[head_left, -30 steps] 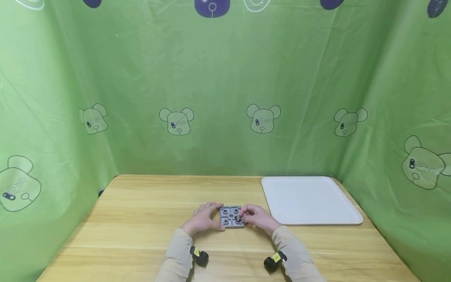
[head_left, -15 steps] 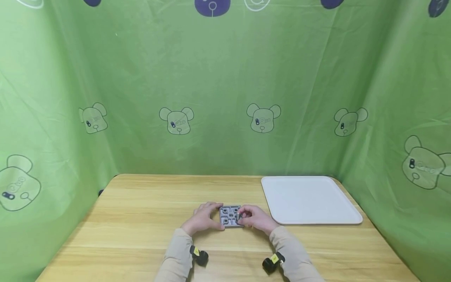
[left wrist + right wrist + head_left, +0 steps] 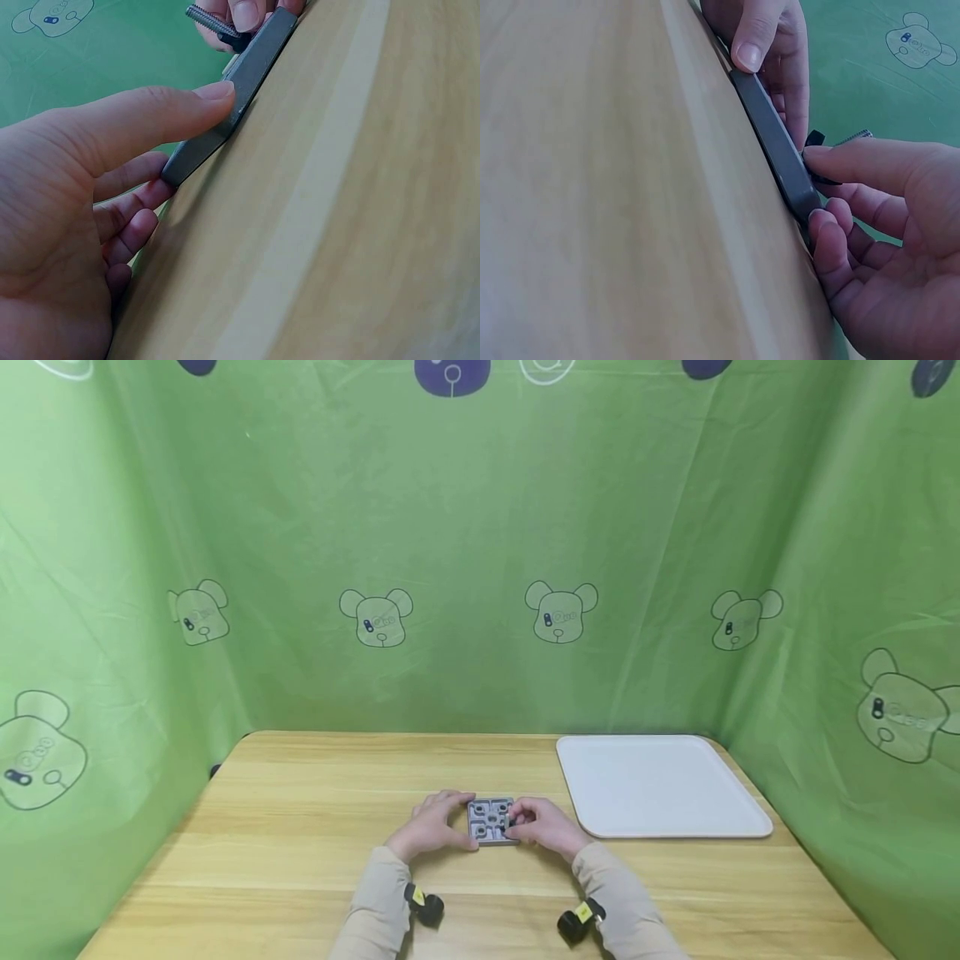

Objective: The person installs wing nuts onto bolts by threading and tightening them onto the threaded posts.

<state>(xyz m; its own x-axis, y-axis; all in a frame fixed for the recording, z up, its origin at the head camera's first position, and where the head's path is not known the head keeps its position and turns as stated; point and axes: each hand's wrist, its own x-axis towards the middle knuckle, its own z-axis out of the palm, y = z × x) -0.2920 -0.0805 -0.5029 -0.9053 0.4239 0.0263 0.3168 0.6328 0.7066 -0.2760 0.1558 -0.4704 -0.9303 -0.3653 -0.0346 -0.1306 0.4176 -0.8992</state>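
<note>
A square grey metal plate (image 3: 486, 820) with recesses and holes in its upper face lies on the wooden table. My left hand (image 3: 431, 828) grips it from the left, thumb on the near edge and fingers round the far side. At the plate's right side, my right hand (image 3: 549, 824) pinches a small bolt (image 3: 212, 20) between thumb and fingers. Its threaded shank sticks out slantwise, with a black part at the plate end, as the left wrist view shows. Fingers hide where the black part meets the plate. Lower fingers of the right hand touch the plate's corner in the right wrist view.
A white tray (image 3: 663, 785) stands on the table (image 3: 300, 852) at the back right, close to the right hand. Green cloth (image 3: 465, 677) with bear prints hangs behind and at both sides. Black wrist cameras (image 3: 430, 910) sit on both sleeves.
My right hand has turned slightly and shifted a little, its fingers changing position round the bolt, whose tilt has changed. The left hand and the plate stay in place.
</note>
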